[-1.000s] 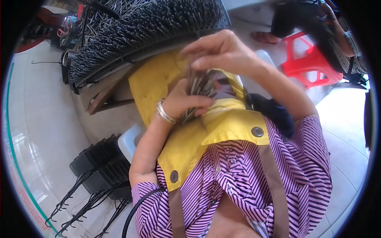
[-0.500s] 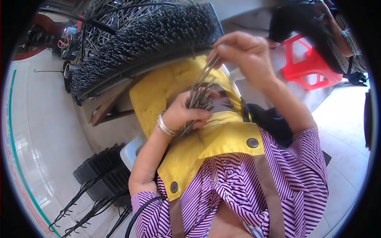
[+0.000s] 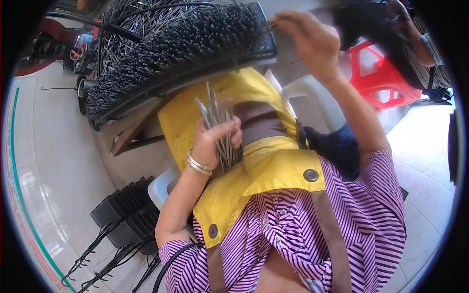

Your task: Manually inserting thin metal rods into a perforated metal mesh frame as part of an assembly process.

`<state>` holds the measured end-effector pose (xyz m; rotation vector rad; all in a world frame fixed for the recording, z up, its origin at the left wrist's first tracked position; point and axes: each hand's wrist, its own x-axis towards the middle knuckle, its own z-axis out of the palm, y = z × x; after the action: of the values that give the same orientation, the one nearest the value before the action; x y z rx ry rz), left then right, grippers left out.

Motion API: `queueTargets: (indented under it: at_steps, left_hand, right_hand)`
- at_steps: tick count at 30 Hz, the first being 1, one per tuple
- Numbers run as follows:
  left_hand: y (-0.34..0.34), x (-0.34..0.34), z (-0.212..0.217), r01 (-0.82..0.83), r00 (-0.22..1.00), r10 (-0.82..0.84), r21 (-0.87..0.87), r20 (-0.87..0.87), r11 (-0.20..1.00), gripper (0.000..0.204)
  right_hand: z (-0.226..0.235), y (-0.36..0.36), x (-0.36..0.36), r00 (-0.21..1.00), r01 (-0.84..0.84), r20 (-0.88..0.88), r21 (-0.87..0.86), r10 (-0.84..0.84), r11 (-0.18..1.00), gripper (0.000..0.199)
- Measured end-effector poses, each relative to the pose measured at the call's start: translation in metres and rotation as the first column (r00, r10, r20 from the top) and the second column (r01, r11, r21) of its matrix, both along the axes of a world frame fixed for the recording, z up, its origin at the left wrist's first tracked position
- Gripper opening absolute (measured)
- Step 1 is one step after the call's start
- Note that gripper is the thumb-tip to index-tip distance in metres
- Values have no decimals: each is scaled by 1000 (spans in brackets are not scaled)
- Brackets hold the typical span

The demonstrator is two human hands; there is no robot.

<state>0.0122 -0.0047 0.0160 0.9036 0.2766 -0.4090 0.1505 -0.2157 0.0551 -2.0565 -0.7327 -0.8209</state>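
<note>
A: What does the left hand (image 3: 215,141) hold?
B: It is closed round a bundle of thin metal rods (image 3: 220,129) over the yellow apron (image 3: 264,166); their long axis runs nearly upright, tips fanning away from the body.
A: And farther off?
B: The right hand (image 3: 308,41) pinches one rod at the edge of the black rack (image 3: 181,53) bristling with rods.

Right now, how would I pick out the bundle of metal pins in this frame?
Start at the yellow apron in the middle. The left hand is closed on it, wrist ringed by silver bangles. The bundle of metal pins fans up loose from that fist, unlike the pins standing in the black rack.
</note>
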Motion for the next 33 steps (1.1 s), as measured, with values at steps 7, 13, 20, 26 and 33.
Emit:
queueTargets:
  at_steps: [7,13,20,26,33]
  left_hand:
    - [-1,-8,-3,-28,999,28,-45,-16,999,47]
    - [-2,-11,-5,21,999,-21,22,-34,1000,28]
    - [-3,-12,-3,36,998,-33,50,-60,998,16]
    - [-3,-13,-2,38,998,-34,85,-48,996,16]
    - [-4,-12,-1,-18,1000,21,114,-22,993,15]
  right_hand:
    - [-20,11,13,989,-146,27,48,145,988,13]
    - [-19,22,22,978,-206,-56,-81,202,975,13]
    - [-3,41,41,977,-204,-126,-328,171,922,6]
    - [-10,37,37,991,-129,-83,-394,105,910,7]
    - [-15,29,19,975,-163,139,-71,172,984,3]
